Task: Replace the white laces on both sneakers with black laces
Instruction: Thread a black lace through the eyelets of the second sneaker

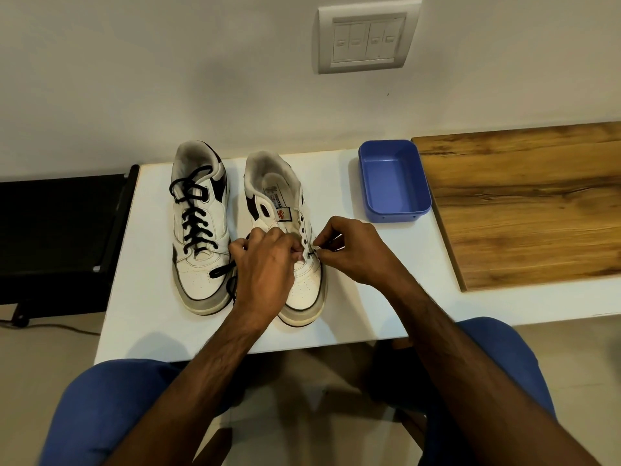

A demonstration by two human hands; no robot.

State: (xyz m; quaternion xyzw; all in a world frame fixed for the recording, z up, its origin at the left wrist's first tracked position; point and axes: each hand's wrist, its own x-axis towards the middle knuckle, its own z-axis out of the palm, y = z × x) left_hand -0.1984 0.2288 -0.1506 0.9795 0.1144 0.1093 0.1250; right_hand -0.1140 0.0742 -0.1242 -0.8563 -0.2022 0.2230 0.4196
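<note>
Two white sneakers stand side by side on a white table (151,331), toes toward me. The left sneaker (201,284) is laced with a black lace (196,223). The right sneaker (302,290) has bare upper eyelets. My left hand (265,264) lies over its lower eyelets, fingers curled and pinching at the eyelet flap. My right hand (353,250) pinches the end of a black lace (314,253) at a low eyelet on the shoe's right side. More of that lace (223,272) trails left across the left sneaker's toe.
An empty blue plastic tub (416,200) sits at the table's back right. A wooden board (524,203) adjoins the table on the right. A black unit (57,237) stands to the left. The wall behind carries a switch plate (366,38). My knees are below the table edge.
</note>
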